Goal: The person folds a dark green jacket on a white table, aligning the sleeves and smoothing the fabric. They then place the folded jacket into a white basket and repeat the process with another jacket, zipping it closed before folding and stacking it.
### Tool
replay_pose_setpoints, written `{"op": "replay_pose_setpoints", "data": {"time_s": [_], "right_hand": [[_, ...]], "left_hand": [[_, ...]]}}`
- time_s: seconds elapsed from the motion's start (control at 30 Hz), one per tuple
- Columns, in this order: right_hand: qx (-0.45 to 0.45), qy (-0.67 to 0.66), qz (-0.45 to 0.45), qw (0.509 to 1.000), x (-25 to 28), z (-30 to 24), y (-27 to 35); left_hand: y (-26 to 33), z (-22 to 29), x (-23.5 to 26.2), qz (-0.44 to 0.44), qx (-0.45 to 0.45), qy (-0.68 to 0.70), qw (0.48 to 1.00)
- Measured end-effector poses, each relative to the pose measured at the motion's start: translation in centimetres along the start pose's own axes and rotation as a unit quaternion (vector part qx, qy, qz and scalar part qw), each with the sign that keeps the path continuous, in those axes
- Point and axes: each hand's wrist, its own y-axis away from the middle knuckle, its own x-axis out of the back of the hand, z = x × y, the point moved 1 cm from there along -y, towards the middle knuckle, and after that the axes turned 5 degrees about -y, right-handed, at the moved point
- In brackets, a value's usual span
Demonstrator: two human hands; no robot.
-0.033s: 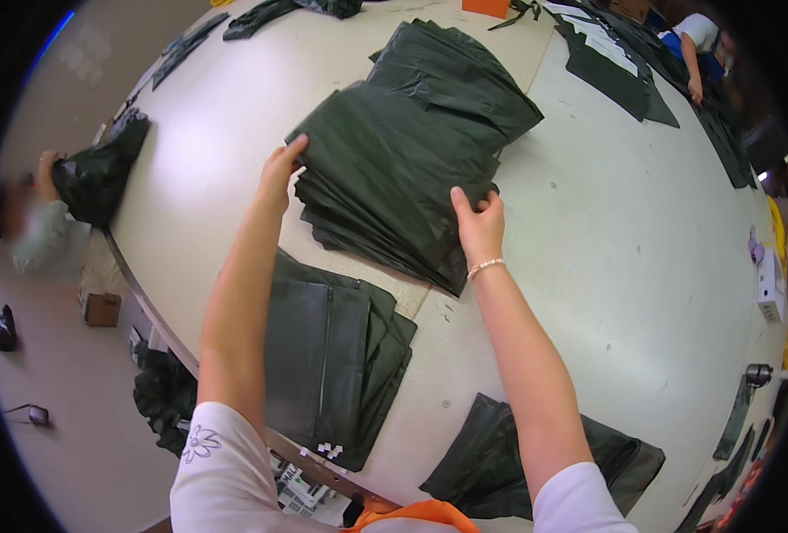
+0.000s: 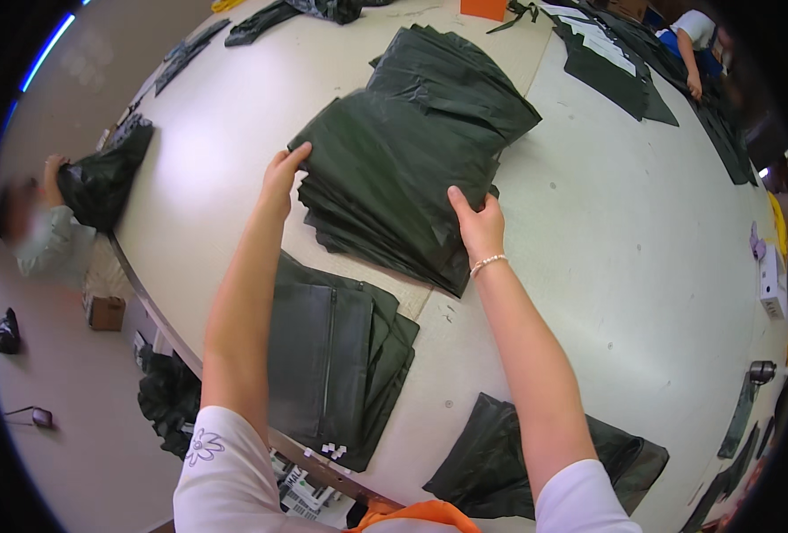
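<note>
A thick pile of dark green fabric pieces (image 2: pixel 403 169) lies on the white table ahead of me, its layers fanned out along the near left side. My left hand (image 2: pixel 282 174) pinches the left corner of the top piece, thumb above and fingers mostly hidden beneath. At the right edge of the same piece my right hand (image 2: pixel 481 224) is closed, thumb on top. Nearer to me, a second stack of dark green pieces (image 2: pixel 300 355) has a long zipper line and small white tags at its near edge. Folded dark fabric (image 2: pixel 475 457) lies partly behind my right forearm.
More dark cut pieces (image 2: pixel 602 75) and white sheets spread over the far right of the table (image 2: pixel 625 249). An orange box (image 2: pixel 483 9) stands at the far edge. One person handles a dark bundle (image 2: pixel 110 182) at the left; another works far right. A white box (image 2: pixel 774 282) sits rightward.
</note>
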Motion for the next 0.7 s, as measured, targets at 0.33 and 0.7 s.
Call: {"op": "replay_pose_setpoints", "data": {"time_s": [0.33,0.7], "right_hand": [[-0.211,-0.32,-0.108,0.917,19.5,-3.3,13.9],[-0.064,0.075,0.16,0.982,60.7,-7.2,37.7]], "left_hand": [[25.9,3.7,-3.4,-0.224,0.077,0.254,0.938],[64.2,-0.1,-19.7,-0.512,0.003,0.105,0.852]]}}
